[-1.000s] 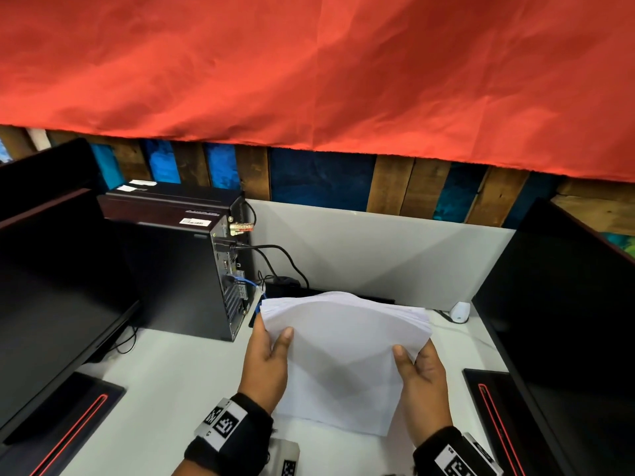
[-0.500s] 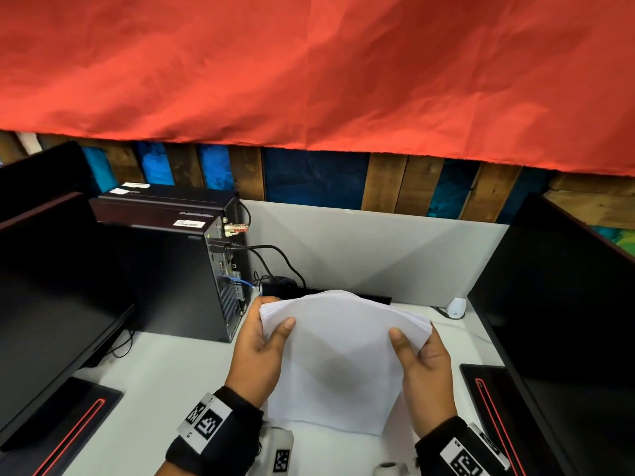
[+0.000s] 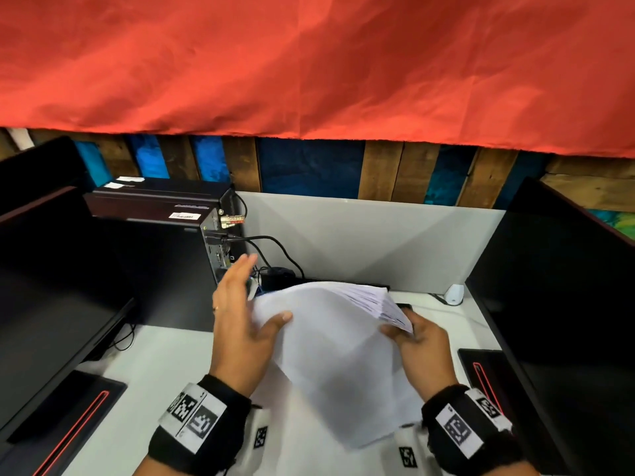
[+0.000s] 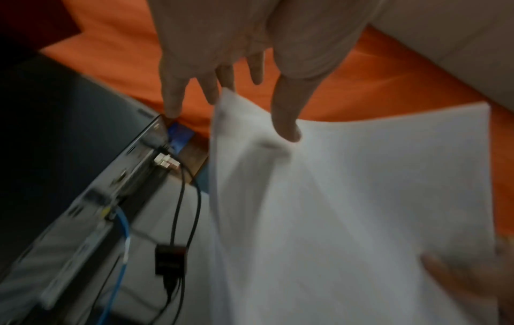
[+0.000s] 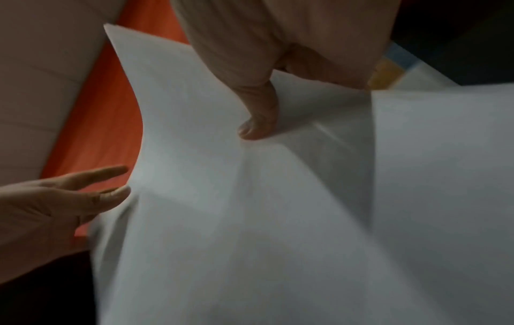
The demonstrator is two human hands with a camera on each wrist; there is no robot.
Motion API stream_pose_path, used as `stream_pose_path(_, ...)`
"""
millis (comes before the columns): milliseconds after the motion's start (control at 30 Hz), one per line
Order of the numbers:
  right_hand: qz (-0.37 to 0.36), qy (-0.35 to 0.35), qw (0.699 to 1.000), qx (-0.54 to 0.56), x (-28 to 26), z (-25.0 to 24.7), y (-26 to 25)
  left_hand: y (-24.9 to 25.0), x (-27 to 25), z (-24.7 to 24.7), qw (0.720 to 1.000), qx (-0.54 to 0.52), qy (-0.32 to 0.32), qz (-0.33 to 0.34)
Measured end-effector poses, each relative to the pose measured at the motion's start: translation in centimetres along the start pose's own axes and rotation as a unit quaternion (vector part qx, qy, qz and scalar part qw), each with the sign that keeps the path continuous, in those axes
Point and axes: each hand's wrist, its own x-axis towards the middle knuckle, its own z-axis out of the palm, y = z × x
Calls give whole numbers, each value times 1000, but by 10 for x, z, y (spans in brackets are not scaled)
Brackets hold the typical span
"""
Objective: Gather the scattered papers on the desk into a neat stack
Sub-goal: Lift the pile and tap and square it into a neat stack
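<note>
A stack of white papers (image 3: 336, 355) is held up on edge above the white desk (image 3: 154, 372), bowed and fanned at its top right corner. My right hand (image 3: 409, 334) pinches that right edge, thumb in front and fingers behind. My left hand (image 3: 247, 304) is at the stack's left edge with fingers straight and spread upward; only its thumb touches the front sheet. The left wrist view shows the left hand (image 4: 230, 83) with its thumb tip on the papers (image 4: 347, 209). In the right wrist view, my right hand (image 5: 258, 110) presses its thumb into the papers (image 5: 250, 220).
A black computer tower (image 3: 154, 255) with cables (image 3: 275, 249) stands close on the left, behind my left hand. Black monitors flank the desk on the left (image 3: 51, 286) and right (image 3: 567, 304). A grey partition (image 3: 371, 242) backs the desk, with a small white device (image 3: 455, 293) by it.
My left hand has let go of the stack's left edge and straightened its fingers upward. The stack has tilted and fanned at the right, where my right hand still holds it.
</note>
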Motion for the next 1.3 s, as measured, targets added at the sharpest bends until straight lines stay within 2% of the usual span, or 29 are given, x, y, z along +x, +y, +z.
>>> stream_pose_path(67, -70, -11, 992, -101, 3, -5, -8, 8, 2, 1, 992, 87, -85, 34)
stream_pose_path(100, -99, -16, 984, -145, 4, -6, -11, 10, 1, 3, 988, 99, -118, 26)
stream_pose_path(200, -135, -27, 971, -198, 0, -5, -17, 5, -5, 6, 989, -2, -140, -56)
stream_pose_path(267, -115, -29, 978, -169, -1, -6, -18, 1, -10, 6, 985, -68, -128, -89)
stream_pose_path(367, -45, -2, 985, -168, 1, -17, -15, -8, -15, 4, 972, -155, -93, -150)
stream_pose_path(467, 0, 34, 960, -277, 4, -42, -10, -29, -17, -5, 956, -203, -67, -199)
stream_pose_path(533, 25, 51, 952, -302, 6, -58, -2, -44, -19, -12, 948, -224, -54, -220)
stream_pose_path(567, 27, 60, 967, -248, 8, -65, 3, -51, -20, -14, 943, -234, -49, -230)
stream_pose_path(633, 35, 58, 997, -42, 8, -70, 13, -62, -24, -17, 933, -252, -44, -254)
stream_pose_path(700, 61, 12, 990, 130, 3, -64, 28, -71, -29, -14, 924, -271, -41, -268)
stream_pose_path(767, 105, -34, 970, 217, -4, -51, 46, -77, -33, -8, 919, -280, -36, -275)
stream_pose_path(833, 127, -42, 972, 193, -11, -36, 59, -82, -37, -4, 917, -284, -31, -279)
stream_pose_path(933, 140, 18, 977, 156, -16, -23, 73, -96, -41, 2, 918, -279, -36, -279)
stream_pose_path(1000, 150, 33, 975, 162, -19, -18, 78, -103, -44, 4, 918, -275, -42, -283)
stream_pose_path(1167, 179, 41, 971, 154, -24, -13, 91, -115, -56, 9, 902, -285, -67, -317)
stream_pose_path(1300, 162, 24, 974, 159, -25, -8, 87, -120, -58, 12, 890, -296, -59, -341)
